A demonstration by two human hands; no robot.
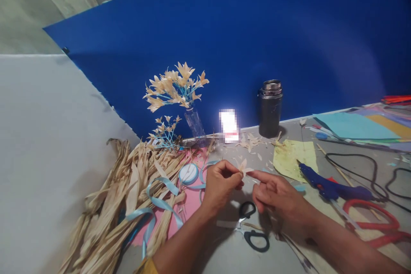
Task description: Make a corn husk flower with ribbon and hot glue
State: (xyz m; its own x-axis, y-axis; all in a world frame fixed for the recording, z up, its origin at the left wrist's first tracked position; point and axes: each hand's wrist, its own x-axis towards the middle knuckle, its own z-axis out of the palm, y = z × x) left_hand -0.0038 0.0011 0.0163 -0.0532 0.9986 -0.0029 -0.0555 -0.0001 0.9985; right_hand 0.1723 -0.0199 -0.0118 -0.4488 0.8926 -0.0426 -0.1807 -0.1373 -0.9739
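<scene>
My left hand is closed, pinching the base of a small pale flower between thumb and forefinger. The flower looks made of dried corn husk, its pointed petals spread upward. From the other side, my right hand reaches in with its index finger stretched out, the tip touching a petal. Its other fingers are loosely bent, and nothing shows in them. Below and between the hands lies a pair of black-handled scissors. Left of my left hand rests a ribbon spool with light blue ribbon trailing from it.
Dried husks heap at left, partly over pink paper. Behind stand a clear bottle of husk flowers and a dark flask. Right are yellow paper, a blue glue gun, red-handled scissors and a black cord.
</scene>
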